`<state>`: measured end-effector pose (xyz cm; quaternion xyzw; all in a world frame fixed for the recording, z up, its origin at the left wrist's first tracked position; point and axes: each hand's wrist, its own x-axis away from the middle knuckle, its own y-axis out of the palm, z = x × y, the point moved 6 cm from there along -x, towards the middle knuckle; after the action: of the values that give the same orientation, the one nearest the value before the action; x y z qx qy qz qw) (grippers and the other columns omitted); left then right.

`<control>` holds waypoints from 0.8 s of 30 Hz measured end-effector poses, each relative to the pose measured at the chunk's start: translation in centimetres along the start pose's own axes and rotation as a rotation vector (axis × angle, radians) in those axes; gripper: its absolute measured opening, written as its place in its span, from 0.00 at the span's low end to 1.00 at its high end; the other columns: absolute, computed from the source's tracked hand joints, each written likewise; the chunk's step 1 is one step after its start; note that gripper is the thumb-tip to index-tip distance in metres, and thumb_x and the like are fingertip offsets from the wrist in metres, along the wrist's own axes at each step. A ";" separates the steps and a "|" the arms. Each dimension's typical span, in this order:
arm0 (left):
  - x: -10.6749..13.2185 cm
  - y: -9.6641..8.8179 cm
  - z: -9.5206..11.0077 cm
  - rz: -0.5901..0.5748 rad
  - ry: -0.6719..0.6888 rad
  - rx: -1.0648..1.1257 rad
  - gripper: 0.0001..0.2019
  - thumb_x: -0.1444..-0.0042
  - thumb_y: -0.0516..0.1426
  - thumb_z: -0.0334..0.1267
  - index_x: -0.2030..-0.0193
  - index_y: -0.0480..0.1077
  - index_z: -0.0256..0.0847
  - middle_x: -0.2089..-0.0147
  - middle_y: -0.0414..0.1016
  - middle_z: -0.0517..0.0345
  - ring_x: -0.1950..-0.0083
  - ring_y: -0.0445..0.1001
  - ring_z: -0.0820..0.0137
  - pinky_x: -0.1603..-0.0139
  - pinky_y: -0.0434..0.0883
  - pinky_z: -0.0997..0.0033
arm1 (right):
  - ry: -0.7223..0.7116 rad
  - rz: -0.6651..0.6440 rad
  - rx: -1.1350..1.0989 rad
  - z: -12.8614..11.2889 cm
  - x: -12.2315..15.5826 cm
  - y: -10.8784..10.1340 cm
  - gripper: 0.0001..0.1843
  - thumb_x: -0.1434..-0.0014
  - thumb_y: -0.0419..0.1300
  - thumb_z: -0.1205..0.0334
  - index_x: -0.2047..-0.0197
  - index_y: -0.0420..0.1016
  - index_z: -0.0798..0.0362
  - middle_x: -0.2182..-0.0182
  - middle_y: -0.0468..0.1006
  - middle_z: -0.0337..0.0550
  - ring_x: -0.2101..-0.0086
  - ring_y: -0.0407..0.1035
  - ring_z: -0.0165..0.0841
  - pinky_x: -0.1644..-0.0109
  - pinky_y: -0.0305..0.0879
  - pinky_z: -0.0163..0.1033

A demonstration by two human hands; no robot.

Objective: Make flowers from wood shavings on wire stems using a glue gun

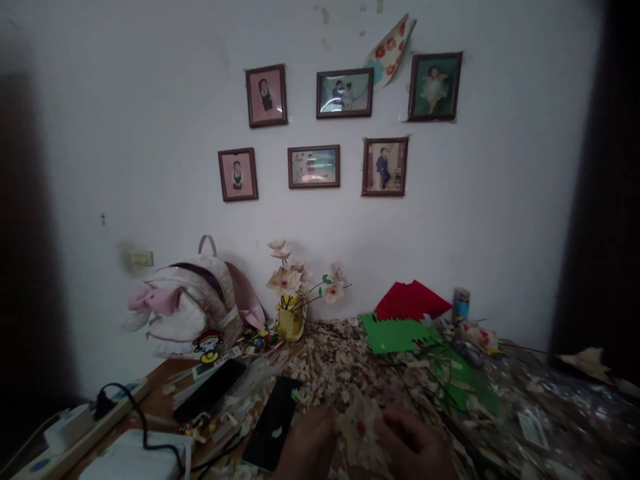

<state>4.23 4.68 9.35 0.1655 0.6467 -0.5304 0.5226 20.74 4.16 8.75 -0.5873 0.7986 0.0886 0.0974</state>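
Observation:
A handmade flower (361,430) with pale beige petals and a small red centre is at the bottom middle, between my hands. My left hand (307,443) closes on its petals from the left. From the other side, my right hand (415,441) has its fingers curled and pinched at the petal edge. The undersides of both hands are out of sight, and the picture is dim and blurred there. Beige petal scraps (340,363) lie thickly under and behind the flower. A dark phone (271,423) lies just left of my left hand.
Similar flowers stand in a yellow vase (291,320) by the wall. Green sheet (397,333) and red sheet (413,301) lie behind the scraps. Left are a backpack (187,307), another black phone (210,389), and a power strip (75,437) with cables. Clear plastic wrap (565,407) covers the right side.

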 end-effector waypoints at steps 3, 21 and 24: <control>-0.5 -0.4 0.5 -0.004 0.025 -0.006 0.12 0.41 0.44 0.31 0.62 0.68 0.42 0.71 0.77 0.55 0.70 0.76 0.72 0.71 0.71 0.79 | -0.019 -0.038 0.012 0.0 -0.1 0.3 0.14 0.60 0.62 0.49 0.83 0.74 0.51 0.83 0.69 0.37 0.78 0.62 0.32 0.73 0.59 0.33; 0.0 0.1 -0.2 -0.032 -0.033 0.044 0.12 0.40 0.45 0.33 0.64 0.69 0.41 0.72 0.77 0.54 0.70 0.76 0.72 0.70 0.72 0.79 | 0.061 -0.050 -0.045 0.4 -0.2 0.1 0.15 0.61 0.63 0.47 0.78 0.78 0.51 0.77 0.77 0.42 0.71 0.69 0.38 0.67 0.64 0.35; 0.2 0.0 -0.4 -0.012 -0.021 0.034 0.11 0.40 0.45 0.33 0.61 0.68 0.41 0.69 0.78 0.52 0.67 0.77 0.71 0.67 0.73 0.79 | 0.064 -0.010 -0.014 -0.7 -0.1 -0.2 0.15 0.61 0.61 0.48 0.80 0.77 0.51 0.79 0.75 0.39 0.73 0.68 0.36 0.69 0.64 0.32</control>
<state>3.95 5.00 9.09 0.1647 0.6332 -0.5460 0.5233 20.96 4.01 9.39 -0.5946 0.7976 0.0751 0.0681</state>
